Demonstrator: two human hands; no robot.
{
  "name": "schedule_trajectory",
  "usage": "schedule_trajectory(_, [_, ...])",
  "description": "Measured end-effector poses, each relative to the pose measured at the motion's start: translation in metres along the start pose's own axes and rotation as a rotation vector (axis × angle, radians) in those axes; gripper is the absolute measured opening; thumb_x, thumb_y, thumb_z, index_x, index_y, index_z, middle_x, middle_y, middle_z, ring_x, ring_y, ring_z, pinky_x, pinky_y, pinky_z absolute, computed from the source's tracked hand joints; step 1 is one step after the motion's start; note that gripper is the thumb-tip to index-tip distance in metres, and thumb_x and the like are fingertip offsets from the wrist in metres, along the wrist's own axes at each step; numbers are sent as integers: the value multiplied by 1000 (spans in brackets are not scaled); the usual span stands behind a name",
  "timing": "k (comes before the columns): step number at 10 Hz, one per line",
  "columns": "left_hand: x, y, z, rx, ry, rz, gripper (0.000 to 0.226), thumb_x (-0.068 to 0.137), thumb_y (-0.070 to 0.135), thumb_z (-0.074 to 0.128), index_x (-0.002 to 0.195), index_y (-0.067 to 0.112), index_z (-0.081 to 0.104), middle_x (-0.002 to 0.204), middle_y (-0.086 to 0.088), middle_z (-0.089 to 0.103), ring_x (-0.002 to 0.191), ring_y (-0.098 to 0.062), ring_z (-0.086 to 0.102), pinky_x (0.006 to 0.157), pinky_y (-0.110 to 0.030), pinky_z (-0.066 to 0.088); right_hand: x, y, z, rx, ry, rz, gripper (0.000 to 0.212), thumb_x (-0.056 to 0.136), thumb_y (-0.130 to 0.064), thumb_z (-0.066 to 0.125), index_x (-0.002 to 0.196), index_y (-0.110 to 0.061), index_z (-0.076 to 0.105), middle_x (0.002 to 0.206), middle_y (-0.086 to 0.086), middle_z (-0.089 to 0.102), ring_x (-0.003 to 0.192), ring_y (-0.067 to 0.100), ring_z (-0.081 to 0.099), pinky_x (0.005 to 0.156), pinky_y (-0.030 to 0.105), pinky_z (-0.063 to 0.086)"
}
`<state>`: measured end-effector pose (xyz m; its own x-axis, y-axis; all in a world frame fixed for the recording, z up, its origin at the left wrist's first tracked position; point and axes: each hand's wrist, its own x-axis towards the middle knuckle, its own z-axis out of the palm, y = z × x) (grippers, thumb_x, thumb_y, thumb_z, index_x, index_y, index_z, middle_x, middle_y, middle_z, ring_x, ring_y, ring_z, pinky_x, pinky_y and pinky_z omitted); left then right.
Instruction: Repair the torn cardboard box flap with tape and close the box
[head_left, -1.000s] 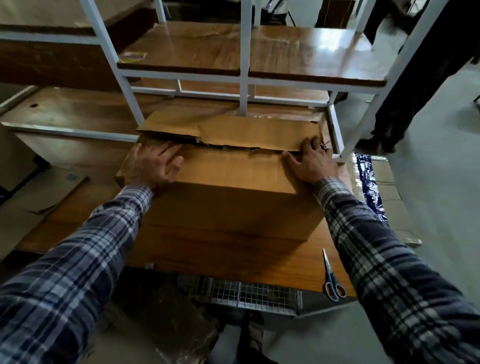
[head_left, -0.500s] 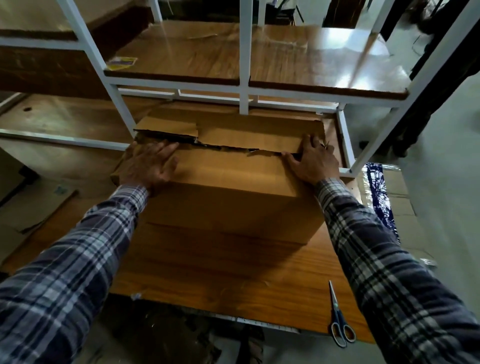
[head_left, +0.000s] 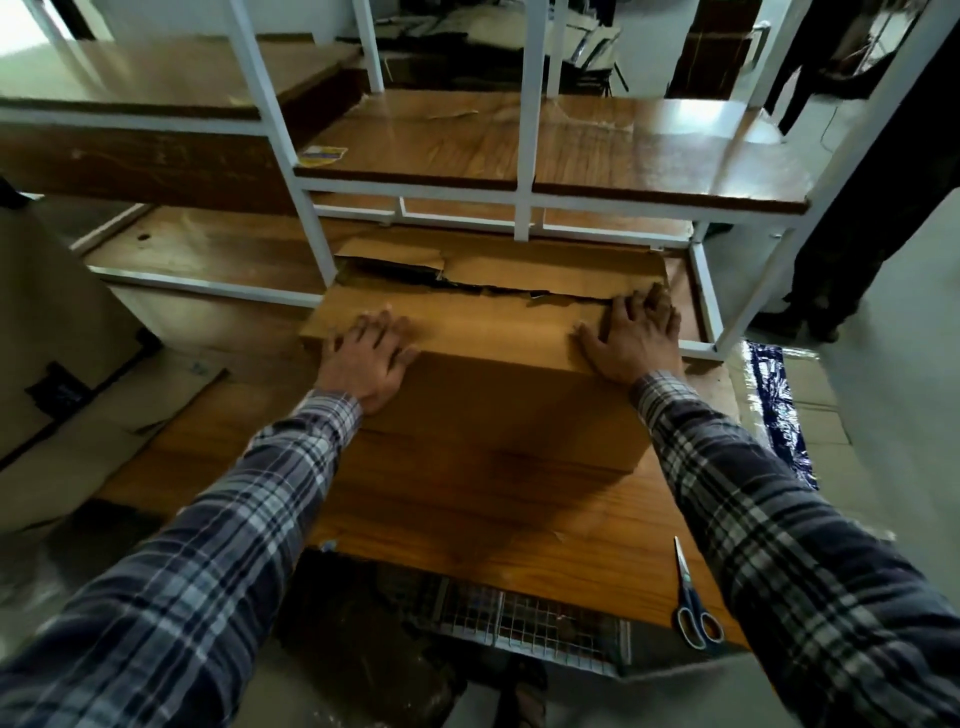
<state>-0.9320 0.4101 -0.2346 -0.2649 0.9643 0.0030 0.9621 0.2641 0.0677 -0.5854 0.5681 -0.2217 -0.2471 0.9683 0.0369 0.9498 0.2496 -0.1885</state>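
Note:
A brown cardboard box (head_left: 498, 410) stands on the wooden table (head_left: 467, 519), pushed against a white metal frame. Its near top flap (head_left: 488, 325) lies flat. The far flap (head_left: 550, 273) has a ragged torn edge, and a dark gap runs between the two flaps. My left hand (head_left: 366, 358) rests flat on the near flap's left front corner, fingers spread. My right hand (head_left: 631, 338) presses flat on the near flap's right end, its fingertips at the torn seam. No tape is in view.
Blue-handled scissors (head_left: 693, 605) lie on the table's near right corner. White frame posts (head_left: 522, 156) and wooden shelves (head_left: 649, 156) rise just behind the box. Flattened cardboard (head_left: 104, 415) lies on the floor at left, a blue-patterned sheet (head_left: 779, 405) at right. A person's dark legs (head_left: 841, 260) stand far right.
My left hand has slid from the flap's far left toward the box's front corner. The right hand stays at the seam. The camera has pulled back and up.

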Motion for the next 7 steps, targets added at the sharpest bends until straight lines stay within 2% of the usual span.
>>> schedule_trajectory(2, [-52,17,-15,28,-5,45,75,100,71,1,164,36,16,174,7,10,159,-22,9,126,-59,7,-63,-17,-4,13,-48,-42,99,95,-83,20,168,-17,10,176,8,2,161,36,-11,128,56,-10])
schedule_trajectory(3, [-81,29,-25,47,-2,78,72,103,67,4,164,33,19,174,8,6,160,-19,7,126,-57,7,-99,-18,-12,9,-60,-94,99,95,-85,18,168,-18,13,176,6,1,161,34,-13,128,55,-9])
schedule_trajectory(7, [-159,77,-65,36,142,-38,81,100,71,3,164,24,15,173,3,12,159,-22,11,126,-60,10,-133,-8,-64,40,7,-351,102,93,-86,13,169,-19,5,176,3,-8,161,29,-15,129,57,-4])
